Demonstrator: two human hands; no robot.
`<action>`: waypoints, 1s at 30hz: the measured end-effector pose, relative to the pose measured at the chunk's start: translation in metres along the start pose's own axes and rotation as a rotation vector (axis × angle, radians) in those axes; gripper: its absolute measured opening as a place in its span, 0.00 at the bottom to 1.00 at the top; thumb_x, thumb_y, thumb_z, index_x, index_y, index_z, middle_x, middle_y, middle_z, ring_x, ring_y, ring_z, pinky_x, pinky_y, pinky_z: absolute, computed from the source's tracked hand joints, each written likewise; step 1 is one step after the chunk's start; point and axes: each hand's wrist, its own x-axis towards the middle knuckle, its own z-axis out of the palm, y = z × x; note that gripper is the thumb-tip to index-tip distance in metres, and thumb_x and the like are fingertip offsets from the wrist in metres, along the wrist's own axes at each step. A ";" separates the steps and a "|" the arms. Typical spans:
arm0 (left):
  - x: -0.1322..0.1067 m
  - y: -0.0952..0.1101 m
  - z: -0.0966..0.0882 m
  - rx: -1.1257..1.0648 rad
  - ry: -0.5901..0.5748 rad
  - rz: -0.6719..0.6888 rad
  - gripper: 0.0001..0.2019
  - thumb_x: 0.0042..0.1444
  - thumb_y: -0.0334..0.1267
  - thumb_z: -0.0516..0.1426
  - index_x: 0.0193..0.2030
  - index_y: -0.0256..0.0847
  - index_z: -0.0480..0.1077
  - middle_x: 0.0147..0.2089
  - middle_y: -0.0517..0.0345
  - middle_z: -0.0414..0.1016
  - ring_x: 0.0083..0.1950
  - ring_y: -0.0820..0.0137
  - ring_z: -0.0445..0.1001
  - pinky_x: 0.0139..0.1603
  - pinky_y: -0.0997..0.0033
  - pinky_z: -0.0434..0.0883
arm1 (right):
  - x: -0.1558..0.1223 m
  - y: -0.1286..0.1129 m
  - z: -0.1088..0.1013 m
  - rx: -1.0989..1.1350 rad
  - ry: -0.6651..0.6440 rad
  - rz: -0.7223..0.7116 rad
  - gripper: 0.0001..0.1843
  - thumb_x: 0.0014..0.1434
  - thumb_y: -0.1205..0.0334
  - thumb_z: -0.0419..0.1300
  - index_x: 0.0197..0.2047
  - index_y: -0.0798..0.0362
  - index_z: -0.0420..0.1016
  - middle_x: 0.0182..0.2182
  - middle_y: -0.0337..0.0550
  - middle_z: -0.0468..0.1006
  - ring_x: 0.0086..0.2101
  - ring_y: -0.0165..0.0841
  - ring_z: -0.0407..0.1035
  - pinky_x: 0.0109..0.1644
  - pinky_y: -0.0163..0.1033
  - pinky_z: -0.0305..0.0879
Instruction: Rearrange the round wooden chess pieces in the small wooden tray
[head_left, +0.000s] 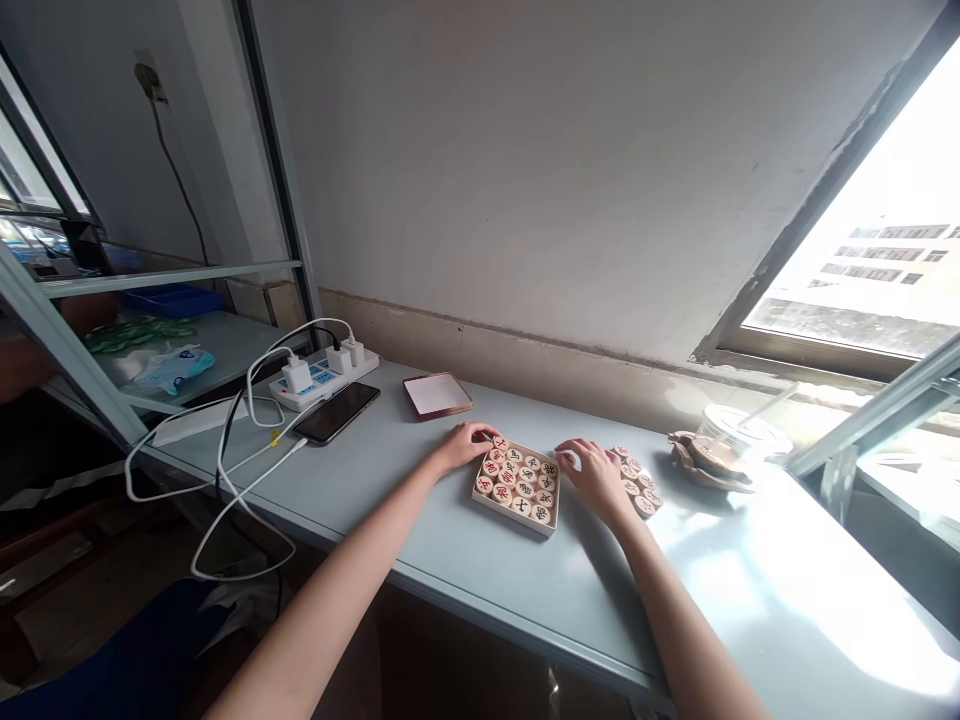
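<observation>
A shallow open box (517,517) holds rows of round wooden Chinese chess pieces (525,489) with red and black characters. My left hand (463,447) is at the box's far left corner, thumb and fingertips closed around a red-marked chess piece (500,443) there. Just off the box's right side is my right hand (594,474), its fingers loosely bent and apart, with nothing visible in them. Beyond that hand, more chess pieces (643,490) lie grouped on the grey table (450,540), partly hidden by it.
A box lid (438,395) lies behind the box. Leftward are a phone (339,413), a power strip (319,378) with chargers, and looping white cables (225,500). A crumpled brown object (709,463) and a clear plastic cup (739,432) stand right, near the window. Metal frame posts (277,150) flank the table.
</observation>
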 end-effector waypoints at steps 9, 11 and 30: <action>-0.085 -0.001 -0.105 0.738 0.512 0.031 0.16 0.61 0.41 0.46 0.51 0.44 0.67 0.52 0.53 0.72 0.55 0.60 0.66 0.59 0.58 0.57 | -0.007 0.023 0.000 -0.237 0.048 -0.014 0.21 0.58 0.68 0.43 0.47 0.46 0.72 0.47 0.43 0.74 0.49 0.42 0.63 0.59 0.59 0.41; -0.112 -0.024 -0.147 0.802 0.477 -0.039 0.17 0.61 0.45 0.45 0.52 0.45 0.66 0.53 0.53 0.72 0.56 0.59 0.65 0.59 0.56 0.56 | -0.007 0.017 0.002 -0.252 0.071 -0.037 0.23 0.58 0.70 0.42 0.50 0.48 0.70 0.48 0.43 0.73 0.49 0.41 0.63 0.60 0.60 0.40; -0.141 -0.066 -0.217 0.780 0.330 -0.135 0.23 0.61 0.53 0.43 0.59 0.46 0.55 0.60 0.53 0.67 0.62 0.61 0.61 0.64 0.55 0.48 | -0.008 0.008 0.005 -0.187 -0.022 -0.107 0.23 0.58 0.71 0.42 0.52 0.48 0.68 0.49 0.44 0.73 0.52 0.40 0.62 0.61 0.61 0.37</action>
